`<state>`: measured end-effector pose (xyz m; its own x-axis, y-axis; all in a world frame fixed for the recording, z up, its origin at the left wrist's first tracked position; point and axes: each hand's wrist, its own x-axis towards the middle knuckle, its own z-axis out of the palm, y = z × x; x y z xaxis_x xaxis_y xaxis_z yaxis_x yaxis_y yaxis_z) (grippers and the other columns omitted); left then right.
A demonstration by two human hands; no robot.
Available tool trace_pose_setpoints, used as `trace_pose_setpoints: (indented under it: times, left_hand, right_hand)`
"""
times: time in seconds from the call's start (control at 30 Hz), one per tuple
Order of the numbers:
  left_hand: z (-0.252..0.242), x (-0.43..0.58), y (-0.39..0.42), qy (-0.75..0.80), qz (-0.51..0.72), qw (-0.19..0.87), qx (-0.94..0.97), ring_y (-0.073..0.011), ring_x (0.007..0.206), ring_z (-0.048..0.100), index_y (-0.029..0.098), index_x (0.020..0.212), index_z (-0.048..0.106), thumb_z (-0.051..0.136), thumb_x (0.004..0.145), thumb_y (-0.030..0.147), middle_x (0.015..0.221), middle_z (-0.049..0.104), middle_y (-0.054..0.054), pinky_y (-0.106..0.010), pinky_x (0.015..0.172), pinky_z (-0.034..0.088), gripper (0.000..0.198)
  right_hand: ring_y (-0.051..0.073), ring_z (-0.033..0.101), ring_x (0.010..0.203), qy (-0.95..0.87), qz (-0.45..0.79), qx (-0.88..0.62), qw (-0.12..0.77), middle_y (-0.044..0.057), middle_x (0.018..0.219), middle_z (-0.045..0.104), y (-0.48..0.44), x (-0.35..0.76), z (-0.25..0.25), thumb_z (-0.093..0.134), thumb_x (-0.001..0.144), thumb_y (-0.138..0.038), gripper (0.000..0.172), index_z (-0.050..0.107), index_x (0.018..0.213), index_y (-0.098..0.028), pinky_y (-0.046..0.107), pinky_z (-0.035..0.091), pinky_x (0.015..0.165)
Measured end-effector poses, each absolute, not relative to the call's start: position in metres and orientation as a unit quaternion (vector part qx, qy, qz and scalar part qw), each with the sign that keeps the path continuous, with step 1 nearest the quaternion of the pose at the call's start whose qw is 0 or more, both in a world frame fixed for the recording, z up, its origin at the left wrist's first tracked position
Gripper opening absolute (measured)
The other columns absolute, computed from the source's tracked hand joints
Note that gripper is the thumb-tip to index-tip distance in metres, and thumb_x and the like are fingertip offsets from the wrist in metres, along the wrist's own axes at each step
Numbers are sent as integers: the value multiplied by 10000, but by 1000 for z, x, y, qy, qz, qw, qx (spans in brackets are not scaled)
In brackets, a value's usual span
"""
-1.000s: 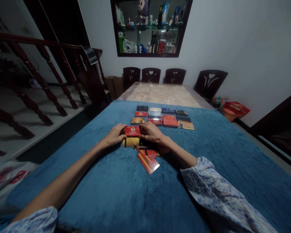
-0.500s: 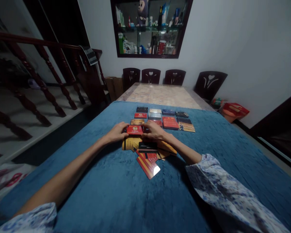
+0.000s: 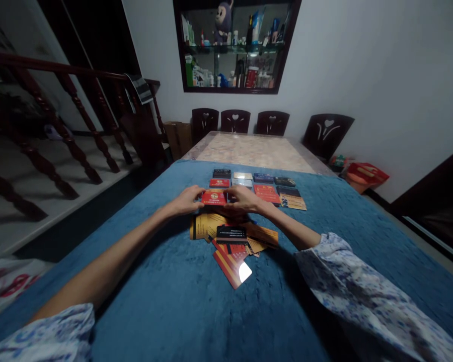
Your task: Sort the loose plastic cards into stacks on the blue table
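A red card (image 3: pixel 214 197), seemingly on top of a small stack, is gripped at its left edge by my left hand (image 3: pixel 190 199). My right hand (image 3: pixel 242 199) closes on the opposite edge. Nearer to me lies a loose heap: a yellow card (image 3: pixel 205 226), a black card (image 3: pixel 231 235), an orange card (image 3: pixel 264 235) and a red striped card (image 3: pixel 232 269) with a bright glare on its corner. Behind my hands, card stacks stand in rows, among them a red stack (image 3: pixel 266 194) and a dark stack (image 3: pixel 222 173). My right hand hides part of the rows.
A blue cloth (image 3: pixel 143 301) covers the near part of the table, with a marbled tabletop (image 3: pixel 249 148) beyond. Dark chairs (image 3: pixel 235 122) line the far side. A wooden railing (image 3: pixel 79 136) runs along the left, and a white plastic bag (image 3: pixel 15 281) lies at lower left.
Both hands have moved slightly away from me with the red card between them, off the near heap and toward the front row of stacks. The view has tilted a little.
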<state>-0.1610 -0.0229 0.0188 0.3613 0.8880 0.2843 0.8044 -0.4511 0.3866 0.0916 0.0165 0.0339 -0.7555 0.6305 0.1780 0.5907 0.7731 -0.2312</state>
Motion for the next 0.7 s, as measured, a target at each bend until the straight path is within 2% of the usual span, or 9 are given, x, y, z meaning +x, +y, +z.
trace_pose_setpoints:
  times: [0.2, 0.3, 0.4, 0.7]
  left_hand:
    - [28, -157, -9, 542, 190, 85, 814, -251, 894, 630, 134, 1155, 720, 665, 699, 268, 979, 674, -72, -355, 857, 523, 478]
    - [33, -154, -2, 556, 174, 81, 808, -253, 919, 636, 131, 1184, 708, 662, 706, 277, 1014, 680, -77, -351, 872, 520, 502]
    - [36, -152, 7, 559, 172, 78, 808, -252, 912, 639, 140, 1135, 726, 673, 696, 274, 1002, 689, -78, -345, 858, 521, 462]
    - [41, -146, 36, 562, 148, 71, 811, -247, 876, 641, 116, 1098, 738, 656, 681, 246, 957, 709, -74, -317, 793, 505, 445]
  right_hand:
    - [162, 599, 759, -929, 77, -348, 101, 71, 874, 730, 25, 90, 47, 719, 803, -248, 221, 746, 968, -105, 245, 360, 669]
    - [168, 613, 790, -927, 71, -357, 92, 80, 911, 737, 32, 89, 50, 719, 804, -245, 210, 749, 963, -111, 237, 353, 657]
    - [178, 635, 822, -925, 63, -366, 80, 88, 951, 748, 42, 89, 51, 710, 812, -257, 229, 752, 988, -118, 234, 364, 664]
    - [222, 669, 987, -922, 21, -385, 37, 108, 1109, 759, 64, 83, 59, 696, 834, -272, 284, 767, 1070, -131, 240, 423, 778]
